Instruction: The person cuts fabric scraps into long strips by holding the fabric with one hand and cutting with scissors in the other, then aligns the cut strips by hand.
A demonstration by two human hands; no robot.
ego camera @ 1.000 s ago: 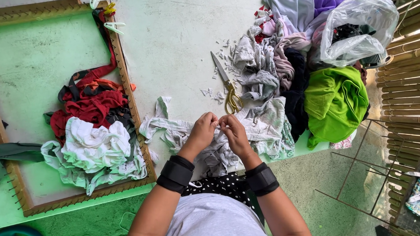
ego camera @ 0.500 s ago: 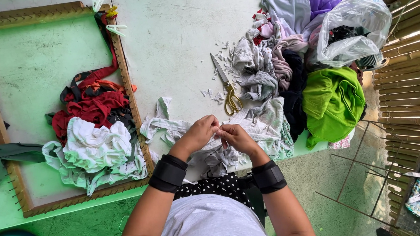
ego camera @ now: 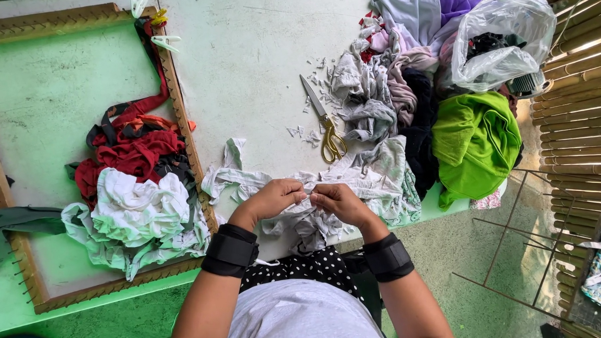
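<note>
Hands meet at table edge: your left hand [ego camera: 273,200] and right hand [ego camera: 338,201] both pinch pale cloth strip [ego camera: 240,179], fingers pressed together. Step looks like knotting or tearing. Keep grip tight; scissors [ego camera: 324,123] lie near, beyond strip.

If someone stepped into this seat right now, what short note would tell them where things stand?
Left hand and right hand: both pinching the same pale grey cloth strip at the table's near edge.
Scissors: lying free on the table, beyond the hands.
Done: snippets lie by the scissors; red, white and green strips are heaped in the wooden frame.
Left: the clothes pile, green garment and plastic bag on the right appear uncut.
</note>
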